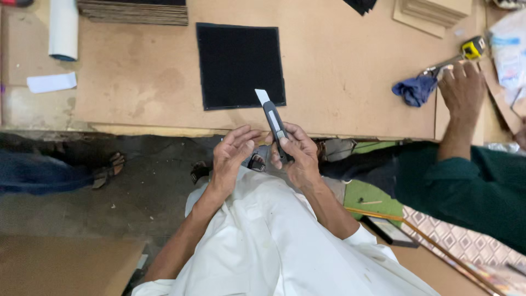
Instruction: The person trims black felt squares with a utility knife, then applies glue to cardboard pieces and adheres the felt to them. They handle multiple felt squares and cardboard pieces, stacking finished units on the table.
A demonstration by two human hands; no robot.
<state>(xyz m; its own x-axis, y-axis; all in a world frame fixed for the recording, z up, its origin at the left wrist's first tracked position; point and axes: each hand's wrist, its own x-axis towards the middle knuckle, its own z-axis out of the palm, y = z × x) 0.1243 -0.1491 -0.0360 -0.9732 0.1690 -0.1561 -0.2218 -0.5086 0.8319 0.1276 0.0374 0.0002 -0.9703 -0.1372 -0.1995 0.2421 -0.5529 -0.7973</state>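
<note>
**Utility knife held over the edge of a brown board**

Nearest the camera sits the person in a white garment, both forearms reaching forward above a dark, dusty concrete floor [159, 181]. The right hand [298, 156] is closed around the handle of one grey utility knife [274, 127], whose pale blade is pushed out and points up and away, its tip overlapping the near edge of the black square. The left hand [233, 153] is just beside it, fingers loosely curled and half open, holding nothing; whether its fingertips touch the knife cannot be told.

Two sandalled feet show on the floor, one by the left hand and one further left (the second belongs to someone in blue trousers).

Beyond the hands lies a wide brown fibreboard work surface [339, 71], scuffed and stained. On it rests one flat black square mat [238, 63] with neat edges, directly ahead of the knife. To the right, a co-worker's hand [463, 90] in a dark green sleeve presses flat on the board, just beside one crumpled blue cloth [415, 89] and one yellow tape measure [472, 48].

At the far edge there is one stack of thin dark sheets [134, 12], one white roll [63, 27] standing at the left, one white paper slip [52, 82] near it, and one pile of brown board offcuts [433, 13] at the right.
</note>
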